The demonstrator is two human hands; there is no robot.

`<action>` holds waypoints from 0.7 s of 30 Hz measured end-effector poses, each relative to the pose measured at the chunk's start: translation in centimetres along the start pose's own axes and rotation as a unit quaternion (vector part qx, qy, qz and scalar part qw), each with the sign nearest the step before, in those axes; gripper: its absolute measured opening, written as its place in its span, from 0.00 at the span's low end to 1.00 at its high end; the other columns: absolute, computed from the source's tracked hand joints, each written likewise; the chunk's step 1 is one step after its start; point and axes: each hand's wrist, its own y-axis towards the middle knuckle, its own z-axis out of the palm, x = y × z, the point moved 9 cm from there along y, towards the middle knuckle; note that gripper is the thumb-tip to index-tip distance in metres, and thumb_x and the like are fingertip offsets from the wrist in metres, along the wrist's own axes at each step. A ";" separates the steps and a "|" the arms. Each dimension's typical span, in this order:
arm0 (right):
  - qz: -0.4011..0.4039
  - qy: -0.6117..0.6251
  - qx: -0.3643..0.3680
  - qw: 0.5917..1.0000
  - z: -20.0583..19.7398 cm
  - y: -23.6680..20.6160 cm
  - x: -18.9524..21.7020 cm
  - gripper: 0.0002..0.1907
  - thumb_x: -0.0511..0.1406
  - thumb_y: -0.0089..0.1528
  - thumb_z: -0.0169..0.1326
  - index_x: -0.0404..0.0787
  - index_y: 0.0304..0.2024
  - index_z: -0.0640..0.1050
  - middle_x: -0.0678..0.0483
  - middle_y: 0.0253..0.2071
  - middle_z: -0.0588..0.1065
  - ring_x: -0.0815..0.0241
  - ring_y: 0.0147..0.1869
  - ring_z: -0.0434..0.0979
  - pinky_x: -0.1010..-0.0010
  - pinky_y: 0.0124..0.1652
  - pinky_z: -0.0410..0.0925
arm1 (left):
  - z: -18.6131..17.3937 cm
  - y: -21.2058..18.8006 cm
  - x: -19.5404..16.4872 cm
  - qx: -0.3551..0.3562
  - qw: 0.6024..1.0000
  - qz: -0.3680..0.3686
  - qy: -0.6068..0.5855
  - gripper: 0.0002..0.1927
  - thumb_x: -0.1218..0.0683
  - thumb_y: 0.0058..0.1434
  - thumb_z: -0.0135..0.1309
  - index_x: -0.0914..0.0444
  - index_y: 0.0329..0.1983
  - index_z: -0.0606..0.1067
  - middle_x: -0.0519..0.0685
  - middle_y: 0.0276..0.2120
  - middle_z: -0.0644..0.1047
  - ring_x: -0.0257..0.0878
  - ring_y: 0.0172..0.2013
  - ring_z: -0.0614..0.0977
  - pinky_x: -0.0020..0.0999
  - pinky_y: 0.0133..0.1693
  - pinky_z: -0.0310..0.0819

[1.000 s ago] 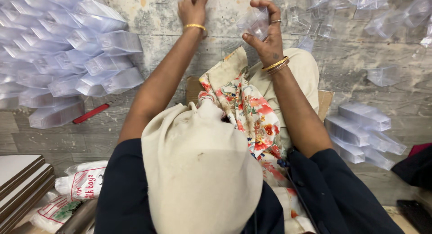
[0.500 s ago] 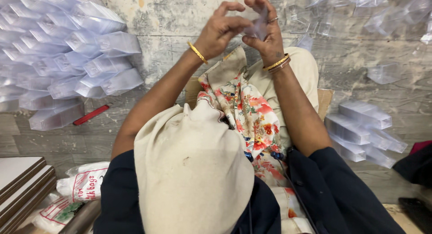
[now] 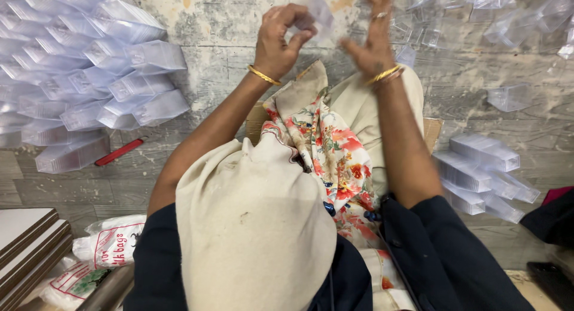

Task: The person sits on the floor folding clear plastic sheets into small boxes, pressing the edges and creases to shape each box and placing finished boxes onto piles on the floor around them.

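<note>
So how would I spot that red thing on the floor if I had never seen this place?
Look to the big pile of clear plastic boxes on the person's left side. Just below its lower edge, on the grey floor, lies a short red stick-like tool, slightly tilted. It is the only red, solid thing among all the see-through boxes.

Bare floor (image 3: 221,42) ahead of hands; stacked clear boxes (image 3: 89,78) left, smaller stack (image 3: 478,173) right.

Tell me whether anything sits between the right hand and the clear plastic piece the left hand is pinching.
Nothing visible does. The left hand pinches the clear plastic piece by its fingertips, and the right hand is open just beside it, blurred. Only bare floor shows in the gap between them.
</note>
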 end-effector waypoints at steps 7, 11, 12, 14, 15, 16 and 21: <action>0.250 -0.382 0.093 0.884 -2.4 1.7 -7.3 0.48 0.36 0.51 0.63 0.47 0.73 0.60 0.35 0.73 0.50 0.28 0.71 0.51 0.28 0.59 0.51 | -1.6 -0.6 -0.5 -0.014 0.971 0.103 0.217 0.14 0.66 0.62 0.56 0.62 0.49 0.73 0.48 0.39 0.79 0.43 0.47 0.81 0.51 0.70 0.51; 0.218 -0.368 0.183 0.885 0.4 1.4 -7.2 0.39 0.30 0.52 0.61 0.52 0.68 0.72 0.42 0.70 0.60 0.31 0.71 0.59 0.50 0.66 0.62 | -1.9 -0.6 0.7 0.061 0.903 0.156 0.395 0.17 0.67 0.58 0.55 0.60 0.49 0.73 0.47 0.41 0.76 0.42 0.51 0.79 0.59 0.70 0.41; 0.172 -0.361 0.179 0.899 0.9 1.8 -6.4 0.38 0.30 0.51 0.62 0.52 0.66 0.74 0.42 0.68 0.60 0.32 0.69 0.60 0.51 0.66 0.62 | -1.7 -0.5 0.8 0.079 0.888 0.166 0.422 0.17 0.66 0.58 0.56 0.60 0.50 0.73 0.47 0.42 0.76 0.42 0.52 0.78 0.61 0.70 0.39; 0.084 -0.348 0.168 0.919 1.6 2.3 -4.6 0.37 0.30 0.50 0.63 0.53 0.63 0.77 0.42 0.65 0.62 0.33 0.66 0.61 0.54 0.65 0.63 | -2.2 -0.6 1.1 0.065 0.912 0.148 0.378 0.17 0.64 0.59 0.58 0.62 0.51 0.73 0.50 0.45 0.75 0.44 0.52 0.77 0.63 0.68 0.41; 0.029 -0.326 0.136 0.935 1.4 2.4 -3.4 0.39 0.29 0.49 0.64 0.55 0.64 0.75 0.42 0.64 0.62 0.36 0.66 0.62 0.55 0.65 0.64 | -2.2 -0.7 0.9 0.059 0.923 0.137 0.355 0.17 0.63 0.59 0.59 0.64 0.52 0.73 0.51 0.46 0.75 0.45 0.51 0.77 0.64 0.66 0.42; -0.027 -0.302 0.105 0.947 1.3 2.3 -1.9 0.41 0.29 0.49 0.65 0.56 0.66 0.74 0.42 0.64 0.62 0.38 0.67 0.63 0.56 0.64 0.65 | -2.2 -0.9 0.3 0.043 0.944 0.141 0.294 0.19 0.62 0.60 0.59 0.64 0.54 0.72 0.52 0.48 0.74 0.47 0.53 0.76 0.61 0.67 0.45; 0.000 0.022 0.185 0.983 3.2 0.0 2.2 0.54 0.27 0.54 0.66 0.53 0.78 0.55 0.44 0.61 0.65 0.49 0.61 0.69 0.65 0.61 0.69 | 3.3 -2.1 -1.7 0.107 0.981 0.136 0.088 0.26 0.57 0.60 0.62 0.70 0.60 0.70 0.63 0.55 0.71 0.58 0.58 0.70 0.52 0.61 0.60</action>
